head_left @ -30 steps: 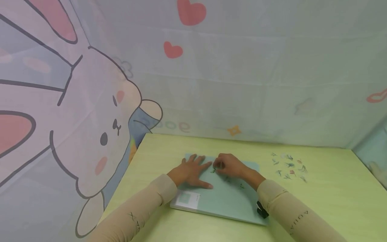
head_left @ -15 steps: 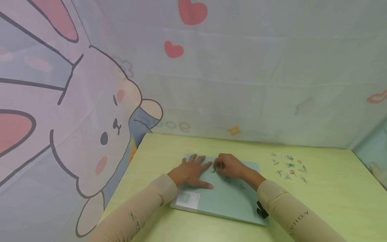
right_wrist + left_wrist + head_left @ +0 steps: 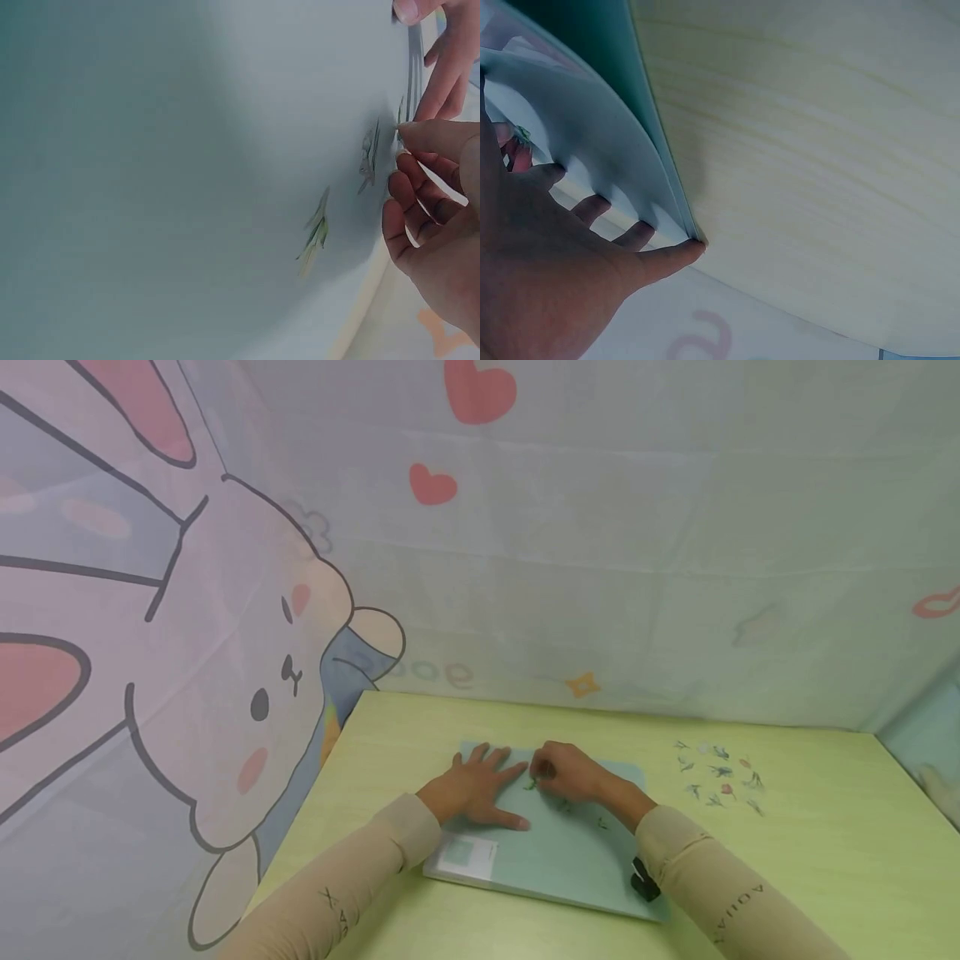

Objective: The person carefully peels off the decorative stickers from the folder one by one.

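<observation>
A pale green folder [image 3: 577, 868] lies on the table. My left hand [image 3: 480, 787] rests on its left part with fingers spread; in the left wrist view the fingertips [image 3: 694, 247] reach the folder's edge. Near the folder's far side, my right hand [image 3: 570, 772] pinches a small green leaf sticker [image 3: 530, 784] between thumb and forefinger, right at the cover. In the right wrist view, a leafy sprig sticker [image 3: 316, 234] and a greyish plant sticker [image 3: 367, 159] lie flat on the cover beside that hand. The pinching fingertips hide part of the held sticker.
Several small plant and flower stickers [image 3: 720, 771] lie spread on the yellow-green table [image 3: 825, 843] to the right of the folder. A black object [image 3: 645, 881] shows at my right sleeve. A printed cloth [image 3: 600, 527] hangs behind the table.
</observation>
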Tool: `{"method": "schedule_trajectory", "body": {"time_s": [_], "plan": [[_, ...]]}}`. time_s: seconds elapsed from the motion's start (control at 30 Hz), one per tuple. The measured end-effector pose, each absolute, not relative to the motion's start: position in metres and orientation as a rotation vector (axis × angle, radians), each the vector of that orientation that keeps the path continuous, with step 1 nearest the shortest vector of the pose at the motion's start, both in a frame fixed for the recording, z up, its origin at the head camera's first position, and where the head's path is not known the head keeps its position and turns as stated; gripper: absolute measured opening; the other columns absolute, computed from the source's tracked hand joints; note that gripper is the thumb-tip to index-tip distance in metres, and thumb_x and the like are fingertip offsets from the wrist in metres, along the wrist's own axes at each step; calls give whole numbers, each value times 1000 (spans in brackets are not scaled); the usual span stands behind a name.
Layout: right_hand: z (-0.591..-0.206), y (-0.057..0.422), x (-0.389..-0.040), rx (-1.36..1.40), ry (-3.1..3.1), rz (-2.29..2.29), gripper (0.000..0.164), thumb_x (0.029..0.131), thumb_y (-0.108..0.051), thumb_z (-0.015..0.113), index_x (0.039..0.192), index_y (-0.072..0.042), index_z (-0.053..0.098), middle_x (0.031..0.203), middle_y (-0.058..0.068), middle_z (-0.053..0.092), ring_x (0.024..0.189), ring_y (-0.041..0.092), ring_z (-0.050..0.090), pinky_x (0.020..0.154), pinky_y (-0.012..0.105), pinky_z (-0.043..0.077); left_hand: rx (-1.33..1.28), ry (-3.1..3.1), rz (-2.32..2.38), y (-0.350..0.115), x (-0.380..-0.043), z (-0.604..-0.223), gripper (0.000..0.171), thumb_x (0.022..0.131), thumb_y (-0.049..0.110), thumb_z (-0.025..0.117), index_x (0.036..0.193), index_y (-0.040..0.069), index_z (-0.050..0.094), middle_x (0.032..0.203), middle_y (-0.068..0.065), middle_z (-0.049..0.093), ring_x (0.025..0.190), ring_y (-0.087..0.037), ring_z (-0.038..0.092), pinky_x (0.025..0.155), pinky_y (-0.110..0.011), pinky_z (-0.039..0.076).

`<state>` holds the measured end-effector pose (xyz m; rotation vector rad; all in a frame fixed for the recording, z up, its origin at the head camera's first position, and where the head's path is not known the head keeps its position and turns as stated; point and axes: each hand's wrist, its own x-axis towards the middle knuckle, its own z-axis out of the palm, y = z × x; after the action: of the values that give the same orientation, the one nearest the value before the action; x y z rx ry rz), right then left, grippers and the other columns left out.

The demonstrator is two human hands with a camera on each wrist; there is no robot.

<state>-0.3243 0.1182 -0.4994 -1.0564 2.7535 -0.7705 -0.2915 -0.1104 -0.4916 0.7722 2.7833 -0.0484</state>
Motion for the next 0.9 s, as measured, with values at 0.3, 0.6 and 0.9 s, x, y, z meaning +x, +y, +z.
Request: {"method": "schedule_trajectory", "body": {"time_s": [0.3,0.6,0.9], "plan": [[-494,115,-325,-999,2716,-767,9,96,-3,73,104,-6,72,97,1,66,90,15,60,84,39,53,768,2787,-48,-109,-290,-490,105,87,89,55,171,35,23,177,-4,16,161,-39,15,120,-71,26],[-499,115,-325,-1070,2752,-805,8,98,0,68,97,-7,73,96,0,70,88,13,62,83,37,53,766,2777,-47,-110,-289,-488,105,87,88,55,171,35,22,177,-4,15,161,-39,14,120,-71,25],[-503,114,-325,-1033,2766,-852,9,99,-2,65,96,-7,71,91,-3,68,81,11,59,78,35,52,770,2788,-69,-110,-290,-490,106,86,90,54,171,36,21,177,-4,15,161,-38,15,119,-71,26]]}}
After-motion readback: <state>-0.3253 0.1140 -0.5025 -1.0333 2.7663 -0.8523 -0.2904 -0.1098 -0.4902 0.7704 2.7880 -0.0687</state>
